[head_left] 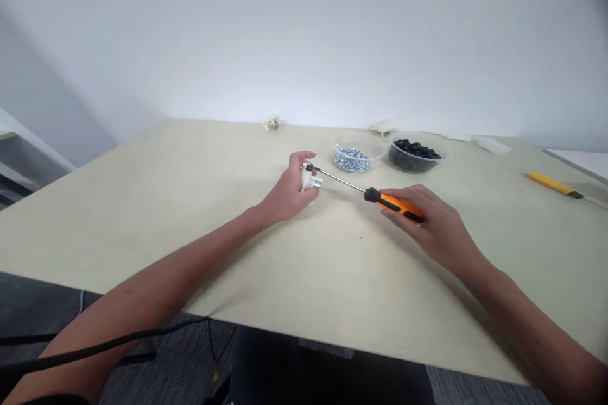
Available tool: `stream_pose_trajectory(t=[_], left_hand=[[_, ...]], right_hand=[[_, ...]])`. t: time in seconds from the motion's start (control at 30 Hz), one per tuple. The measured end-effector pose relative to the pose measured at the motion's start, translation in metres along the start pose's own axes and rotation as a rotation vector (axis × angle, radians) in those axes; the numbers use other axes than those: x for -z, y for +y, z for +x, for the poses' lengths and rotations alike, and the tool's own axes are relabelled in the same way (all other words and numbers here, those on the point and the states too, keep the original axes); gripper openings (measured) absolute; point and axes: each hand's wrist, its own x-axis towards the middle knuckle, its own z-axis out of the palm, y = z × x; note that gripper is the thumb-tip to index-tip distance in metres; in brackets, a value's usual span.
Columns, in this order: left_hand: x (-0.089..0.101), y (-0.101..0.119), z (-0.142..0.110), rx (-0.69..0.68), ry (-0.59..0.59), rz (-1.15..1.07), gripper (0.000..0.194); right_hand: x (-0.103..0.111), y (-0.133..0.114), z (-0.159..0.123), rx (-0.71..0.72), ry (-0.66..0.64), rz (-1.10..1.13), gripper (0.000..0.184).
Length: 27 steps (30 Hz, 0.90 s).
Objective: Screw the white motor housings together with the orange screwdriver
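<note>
My left hand (289, 188) is closed around a small white plastic part (308, 178) with a metal piece at its lower right, held above the table. A little black piece (310, 168) sits at the part's upper edge. In my right hand (427, 218) is a screwdriver (389, 200) with an orange and black handle, fingers wrapped round the grip. Its thin metal shaft points left, and the tip meets the white part at the black piece. My left fingers hide some of the part.
Behind my hands stand a clear bowl of silvery screws (352, 159) and a clear bowl of black pieces (413, 155). Small pale parts (272, 122) lie near the wall. A yellow utility knife (553, 184) rests at the right. A black cable (118, 340) crosses my left forearm.
</note>
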Motion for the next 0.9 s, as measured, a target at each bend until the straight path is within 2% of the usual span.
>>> stream_pose_trajectory(t=[0.13, 0.23, 0.37, 0.63, 0.8, 0.9], left_hand=[[0.0, 0.006, 0.001, 0.2, -0.045, -0.057, 0.052], [-0.001, 0.007, 0.001, 0.282, -0.079, -0.063, 0.045], [-0.002, 0.003, 0.002, 0.284, -0.103, -0.111, 0.033], [-0.001, 0.002, 0.002, 0.28, -0.103, -0.112, 0.037], [0.003, 0.005, 0.002, 0.299, -0.162, -0.061, 0.035], [0.002, 0.005, 0.003, 0.33, -0.17, -0.109, 0.035]], right_hand=[[0.001, 0.0, 0.001, -0.036, 0.008, 0.043, 0.03], [0.003, -0.004, 0.003, -0.147, -0.052, 0.103, 0.029], [0.005, -0.01, 0.005, -0.296, -0.13, 0.224, 0.035], [0.01, -0.015, 0.005, -0.389, -0.159, 0.39, 0.04], [0.015, -0.01, 0.009, -0.476, -0.116, 0.566, 0.033], [0.016, -0.002, 0.01, -0.538, -0.107, 0.771, 0.026]])
